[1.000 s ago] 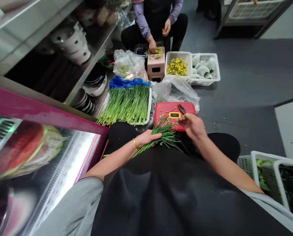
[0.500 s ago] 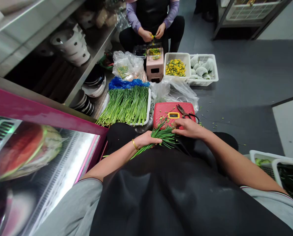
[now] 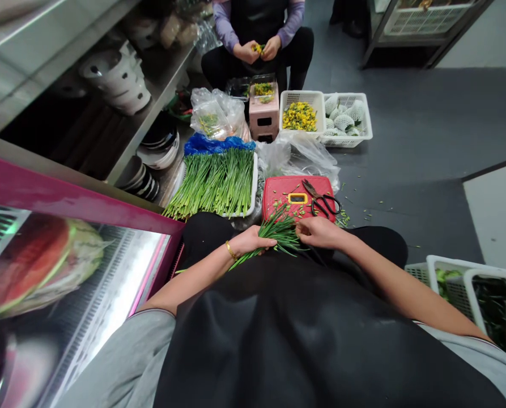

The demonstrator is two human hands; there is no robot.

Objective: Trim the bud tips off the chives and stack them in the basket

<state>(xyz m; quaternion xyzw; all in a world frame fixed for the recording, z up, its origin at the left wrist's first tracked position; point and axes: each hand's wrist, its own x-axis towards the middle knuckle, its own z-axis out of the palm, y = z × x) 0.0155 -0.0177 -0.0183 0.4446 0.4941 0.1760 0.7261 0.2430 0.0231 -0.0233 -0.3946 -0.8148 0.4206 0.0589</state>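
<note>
My left hand is wrapped around a bunch of green flowering chives, held over my lap with the tips fanned to the right. At those tips is my right hand, its thumb and fingers pinched together; whatever is between them is too small to make out. Just beyond the bunch lies a red lid with a yellow-framed window, scattered with small green buds. Black-handled scissors rest on its right part. Left of it, a white tray is heaped with long chive stems.
Opposite sits a person, both hands on yellow flowers. White baskets hold yellow flowers and net-wrapped produce. Steel shelving with bowls and a display case with cut watermelon flank my left. More baskets stand at right.
My right hand has dropped slightly nearer my lap at the chive tips, uncovering more of the scissors' handles. The other person's hands have risen a little. The whole view has shifted slightly.
</note>
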